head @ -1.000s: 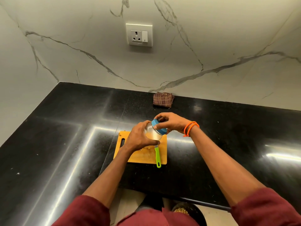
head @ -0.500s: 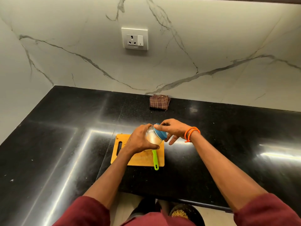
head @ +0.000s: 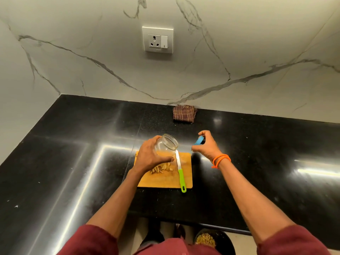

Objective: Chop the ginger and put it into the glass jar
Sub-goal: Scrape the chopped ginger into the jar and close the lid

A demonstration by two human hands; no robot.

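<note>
Glass jar (head: 166, 147), smooth and breakable, gripped round its body by left hand (head: 150, 156), mouth open. Blue lid (head: 199, 140) pinched in right hand (head: 207, 146). Chopped ginger (head: 161, 169): light, loose, best scooped together off board (head: 163, 181).

From my feed I'm looking into a kitchen corner: white marble-look wall (head: 239, 43) with grey veins, and a white socket plate with a switch (head: 157, 39) set into it. Below that there's a glossy black countertop (head: 73, 162) catching long bright streaks of light, with a folded brown checked cloth (head: 184, 113) sitting right against the wall. Pale floor (head: 237, 242) shows past the counter's front edge.
</note>
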